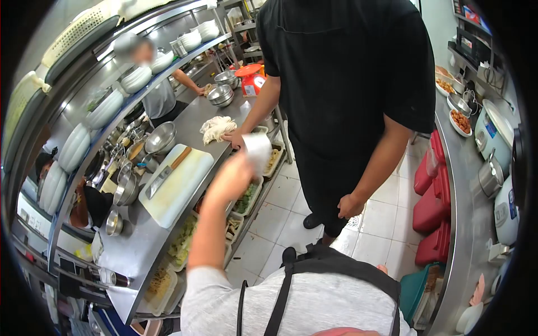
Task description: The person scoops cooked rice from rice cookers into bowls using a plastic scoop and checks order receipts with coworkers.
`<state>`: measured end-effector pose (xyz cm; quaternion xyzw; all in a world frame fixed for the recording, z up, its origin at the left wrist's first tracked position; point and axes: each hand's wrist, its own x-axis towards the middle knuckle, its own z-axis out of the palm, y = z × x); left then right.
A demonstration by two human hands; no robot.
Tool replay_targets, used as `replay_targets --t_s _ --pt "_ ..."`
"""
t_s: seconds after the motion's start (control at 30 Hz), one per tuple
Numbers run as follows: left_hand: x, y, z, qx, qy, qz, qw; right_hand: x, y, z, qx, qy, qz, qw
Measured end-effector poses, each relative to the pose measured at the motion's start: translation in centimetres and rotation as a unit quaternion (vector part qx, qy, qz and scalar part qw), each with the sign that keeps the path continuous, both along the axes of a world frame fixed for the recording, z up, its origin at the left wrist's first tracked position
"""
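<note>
My left hand point(232, 176), blurred by motion, is raised at arm's length beside the steel counter. Its fingers are closed on a small white object point(258, 150), too smeared to tell whether it is a cup or folded paper. Below and left of that hand, a cleaver point(162, 179) with a wooden handle lies on a white cutting board point(193, 168). Just past the white object, a co-worker's hand rests on the counter near a bunched white cloth point(218, 129). Of my right hand point(382, 269), only a sliver shows past my apron; its fingers are hidden.
A co-worker in black point(347, 73) stands directly in front of me in the aisle. Food trays point(246, 199) sit under the counter point(126, 243). Red bins point(431, 207) line the right side below another steel counter point(451, 224). Bowls fill the overhead shelf point(154, 73).
</note>
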<state>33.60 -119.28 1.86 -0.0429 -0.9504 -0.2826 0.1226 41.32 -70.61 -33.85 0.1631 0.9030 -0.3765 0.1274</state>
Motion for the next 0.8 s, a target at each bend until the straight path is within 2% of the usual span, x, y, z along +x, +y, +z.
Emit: replay_targets --t_s 0.03,0.07,0.1,0.13,0.17,0.23,0.27,0.3,0.33,0.43,0.47,0.5,0.53,0.6,0.63,0.67,0.7,0.73,0.77,0.8 --pt "-0.9 1.8 5.2 -0.019 0.017 0.142 0.99 0.2 0.0 0.5 0.005 0.002 0.015 1.0" --pt "-5.1 -2.2 5.3 0.029 0.12 0.161 0.979 0.2 0.2 0.6 -0.004 0.004 0.019 1.0" --pt "-8.7 -5.0 7.3 0.013 0.214 0.114 0.97 0.1 0.3 0.5 -0.014 0.005 0.022 1.0" --pt "-9.0 -3.9 11.6 0.053 0.172 0.166 0.969 0.4 0.5 0.5 -0.023 0.004 0.025 0.999" --pt "-11.4 -5.8 13.4 0.066 0.195 0.151 0.967 0.7 0.5 0.5 -0.037 0.003 0.012 0.999" --pt "-13.6 -7.2 17.4 0.026 0.143 0.195 0.97 1.1 0.5 0.3 -0.037 0.003 0.008 0.999" --pt "-13.9 -6.7 19.0 0.042 0.132 0.198 0.97 1.3 0.6 0.3 -0.034 0.003 0.006 0.999" --pt "-13.8 -5.9 20.4 0.057 0.121 0.2 0.971 1.6 0.7 0.2 -0.032 0.001 0.004 0.999" --pt "-13.4 -4.6 20.6 0.139 0.163 0.173 0.961 1.8 0.7 0.1 -0.03 0.0 0.003 1.0" --pt "-13.2 -3.3 22.3 0.154 0.065 0.145 0.975 2.1 0.8 -0.3 -0.023 -0.005 -0.002 1.0" --pt "-12.3 -2.1 22.0 0.11 0.061 0.116 0.985 2.2 0.9 -0.5 -0.021 -0.006 -0.003 1.0" --pt "-11.2 -0.9 20.9 0.134 0.071 0.042 0.987 2.3 0.9 -0.6 -0.02 -0.007 -0.003 1.0" --pt "-9.0 1.4 19.9 0.097 0.079 0.018 0.992 2.3 1.0 -0.8 -0.017 -0.009 -0.003 1.0" --pt "-5.6 3.9 16.3 0.047 0.042 -0.149 0.987 2.4 1.1 -1.2 -0.013 -0.014 -0.005 1.0" --pt "-4.4 4.7 13.8 -0.065 0.036 -0.197 0.978 2.5 1.2 -1.3 -0.013 -0.016 -0.006 1.0" --pt "-1.9 7.3 11.5 0.065 -0.088 -0.149 0.983 2.6 1.2 -1.5 -0.011 -0.019 -0.009 1.0" --pt "-1.9 7.9 7.4 0.077 -0.171 -0.191 0.964 2.8 1.3 -1.7 -0.009 -0.021 -0.011 1.0" --pt "-0.3 9.8 6.0 -0.008 -0.192 -0.218 0.957 3.0 1.3 -1.8 -0.007 -0.023 -0.012 1.0" --pt "-0.6 10.1 1.5 -0.027 -0.228 -0.24 0.943 3.2 1.4 -1.9 -0.007 -0.025 -0.013 1.0" --pt "-0.4 10.6 -1.6 0.024 -0.262 -0.251 0.931 3.4 1.5 -1.8 -0.005 -0.026 -0.014 1.0"
